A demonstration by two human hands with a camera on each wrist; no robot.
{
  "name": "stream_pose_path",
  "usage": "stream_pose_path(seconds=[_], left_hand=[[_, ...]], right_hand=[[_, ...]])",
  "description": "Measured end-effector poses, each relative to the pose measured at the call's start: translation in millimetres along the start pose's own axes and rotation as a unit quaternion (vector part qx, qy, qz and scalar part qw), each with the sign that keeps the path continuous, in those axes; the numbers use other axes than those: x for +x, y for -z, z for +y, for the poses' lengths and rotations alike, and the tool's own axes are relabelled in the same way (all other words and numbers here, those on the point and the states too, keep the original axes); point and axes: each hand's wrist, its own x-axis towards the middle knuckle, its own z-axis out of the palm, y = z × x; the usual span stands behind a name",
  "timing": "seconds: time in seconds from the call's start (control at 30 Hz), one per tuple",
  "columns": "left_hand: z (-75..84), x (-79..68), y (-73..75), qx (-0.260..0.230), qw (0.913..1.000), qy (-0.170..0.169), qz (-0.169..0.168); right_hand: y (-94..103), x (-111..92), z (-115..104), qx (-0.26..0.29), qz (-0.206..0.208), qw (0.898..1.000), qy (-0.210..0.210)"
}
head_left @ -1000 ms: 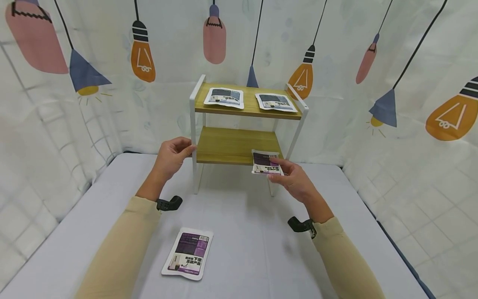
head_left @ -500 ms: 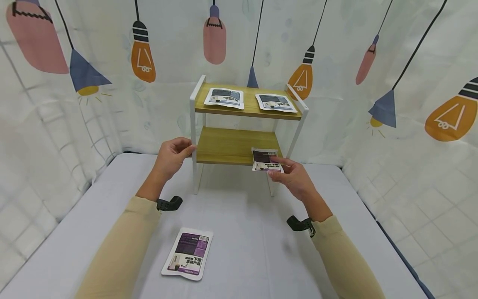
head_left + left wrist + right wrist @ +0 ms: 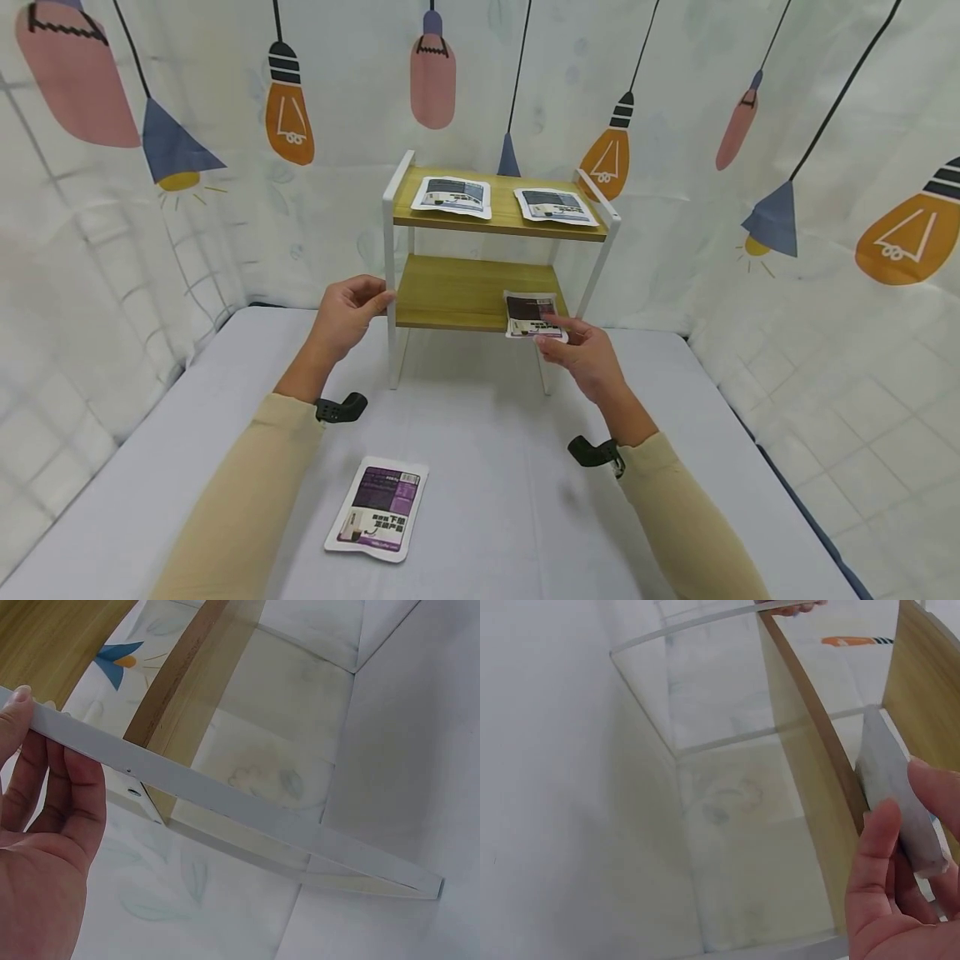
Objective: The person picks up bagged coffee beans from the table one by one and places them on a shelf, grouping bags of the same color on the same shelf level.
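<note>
A two-tier rack with white side frames and wooden shelves [image 3: 465, 292] stands at the back of the table. My left hand [image 3: 347, 321] pinches its left front post [image 3: 187, 778], thumb on one side and fingers behind. My right hand [image 3: 588, 358] holds a white-edged, purple-and-black printed pouch [image 3: 528, 315] by its near right part, at the right front of the lower shelf. In the right wrist view the pouch [image 3: 900, 791] appears edge-on between thumb and fingers, by the shelf's front edge. Whether its underside rests on the shelf I cannot tell.
Another purple-printed pouch [image 3: 377, 510] lies flat on the white tablecloth [image 3: 480, 483], near the left forearm. Two blue-printed pouches, a left one [image 3: 452, 197] and a right one [image 3: 555, 206], lie on the upper shelf. A lamp-patterned curtain [image 3: 345, 108] hangs close behind the rack.
My right hand has moved the pouch slightly farther inward over the lower shelf and a little left. The left hand stays on the rack's post.
</note>
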Motion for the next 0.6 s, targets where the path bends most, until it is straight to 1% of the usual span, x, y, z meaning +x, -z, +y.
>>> stream_pose_path(seconds=[0.13, 0.3, 0.6], left_hand=[[0.0, -0.1, 0.3, 0.005, 1.0000, -0.002, -0.001], [-0.2, -0.4, 0.0, 0.005, 1.0000, -0.007, 0.001], [0.2, -0.3, -0.8, 0.008, 1.0000, -0.001, 0.003]], right_hand=[[-3.9, 1, 1, 0.004, 0.021, 1.000, -0.003], [-8.5, 3, 3, 0.019, 0.034, 0.999, 0.003], [-12.6, 5, 3, 0.004, 0.055, 0.998, 0.018]])
